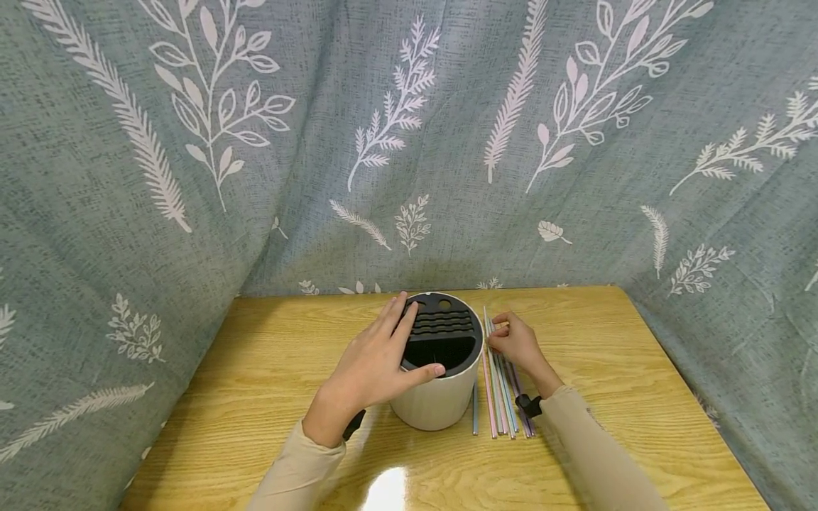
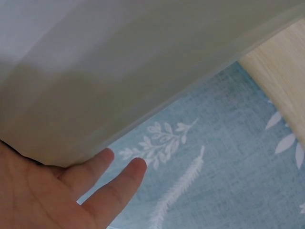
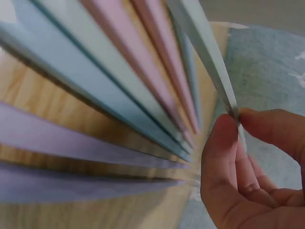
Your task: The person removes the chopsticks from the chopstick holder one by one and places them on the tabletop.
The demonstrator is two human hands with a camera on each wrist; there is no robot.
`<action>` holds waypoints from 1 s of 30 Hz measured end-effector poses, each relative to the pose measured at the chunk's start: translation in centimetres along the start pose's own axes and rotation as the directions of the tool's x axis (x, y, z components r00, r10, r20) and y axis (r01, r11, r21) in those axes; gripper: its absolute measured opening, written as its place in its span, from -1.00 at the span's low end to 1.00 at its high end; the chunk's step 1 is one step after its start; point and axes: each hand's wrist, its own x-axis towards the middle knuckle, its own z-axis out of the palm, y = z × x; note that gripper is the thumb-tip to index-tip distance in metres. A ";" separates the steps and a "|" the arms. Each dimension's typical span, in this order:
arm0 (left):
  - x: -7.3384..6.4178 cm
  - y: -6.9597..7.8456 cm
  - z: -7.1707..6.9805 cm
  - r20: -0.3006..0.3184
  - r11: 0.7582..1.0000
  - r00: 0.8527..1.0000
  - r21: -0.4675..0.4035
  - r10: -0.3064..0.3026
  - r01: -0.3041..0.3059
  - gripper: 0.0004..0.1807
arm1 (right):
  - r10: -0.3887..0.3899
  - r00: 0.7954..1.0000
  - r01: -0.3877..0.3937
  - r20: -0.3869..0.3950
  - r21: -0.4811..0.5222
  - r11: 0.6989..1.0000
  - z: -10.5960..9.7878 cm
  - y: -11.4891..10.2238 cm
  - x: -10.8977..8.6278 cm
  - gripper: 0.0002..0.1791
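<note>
wooden table [image 1: 639, 369], right hand [image 1: 519, 343] pinching straw [image 3: 209, 57]

Around the honey-yellow wood-grain tabletop [image 1: 639, 355] hangs a grey-green woven curtain [image 1: 96, 177] printed with white leaf and fern sprigs. On the tabletop stands a cream-white round plastic holder [image 1: 441, 404] with a black slotted lid [image 1: 447, 333]. Just right of the holder, the thin plastic straws [image 1: 501, 404] run pink, pale blue, mint green and lilac. Both sleeves [image 1: 594, 454] are beige.
</note>
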 end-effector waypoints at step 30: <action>0.1 -0.3 -0.2 -0.042 1.000 0.999 -0.007 0.001 -0.001 0.20 | -0.089 0.979 0.086 -0.181 -0.021 0.996 -1.2 -2.5 -2.9 -0.70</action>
